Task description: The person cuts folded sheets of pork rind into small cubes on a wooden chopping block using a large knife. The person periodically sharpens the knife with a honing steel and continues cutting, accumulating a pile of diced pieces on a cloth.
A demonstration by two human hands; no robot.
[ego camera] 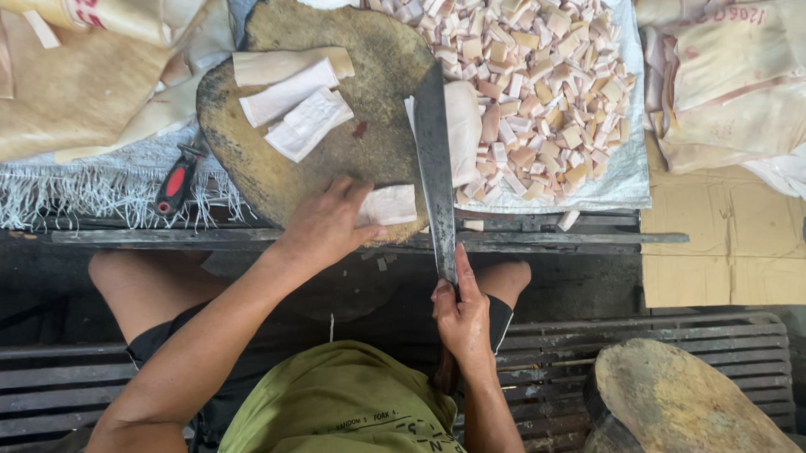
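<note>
My left hand (324,222) rests on the near edge of a round wooden chopping block (373,56), fingers pressing a pale strip of pork fat (389,205). My right hand (461,316) grips the handle of a long cleaver (434,161). Its blade lies across the block just right of that strip. More pale fat slabs (293,102) lie on the block's left part. A heap of small cut fat cubes (533,70) spreads over a white sack cloth (621,172) to the right of the block.
Large skin sheets (747,87) lie at the top right above flattened cardboard (733,238). More skin (59,89) lies at the left. A red-handled tool (176,181) sits by the fringe cloth. A second wooden block (691,415) stands bottom right on the slatted bench.
</note>
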